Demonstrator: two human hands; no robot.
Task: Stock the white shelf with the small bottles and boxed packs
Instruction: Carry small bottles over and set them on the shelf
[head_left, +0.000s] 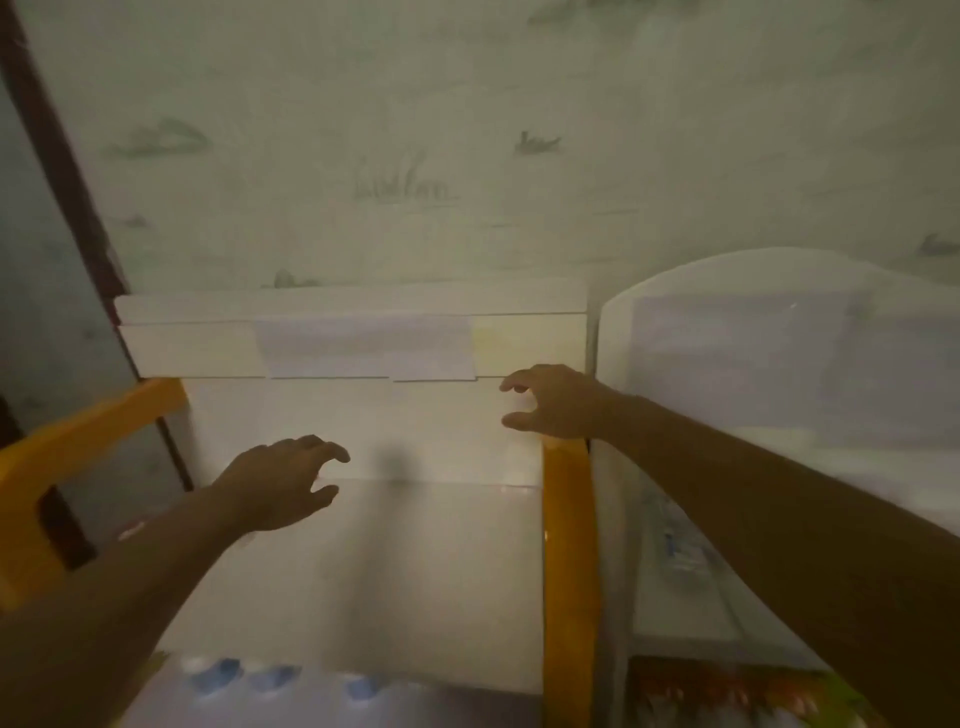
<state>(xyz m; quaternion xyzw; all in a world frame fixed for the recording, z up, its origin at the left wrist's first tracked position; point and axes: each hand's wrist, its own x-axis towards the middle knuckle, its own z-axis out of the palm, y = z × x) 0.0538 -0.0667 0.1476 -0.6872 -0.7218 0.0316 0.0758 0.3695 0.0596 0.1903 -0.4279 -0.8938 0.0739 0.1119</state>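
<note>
The white shelf (363, 571) with orange side posts (569, 561) fills the middle of the blurred head view. Its top surface holds white boxed packs (332, 348) lined up against the wall. My left hand (280, 483) hovers over the shelf's left part, fingers spread and curled, holding nothing. My right hand (556, 402) reaches to the right end of the boxed packs, fingers apart in a claw, nothing between them. Small bottles with blue caps (270, 680) show at the bottom edge, below the shelf surface.
A pale wall (467, 156) with faint drawings rises behind the shelf. A white rounded appliance (779, 364) stands to the right, a colourful pack (727, 696) below it. A dark door frame (62, 182) runs along the left.
</note>
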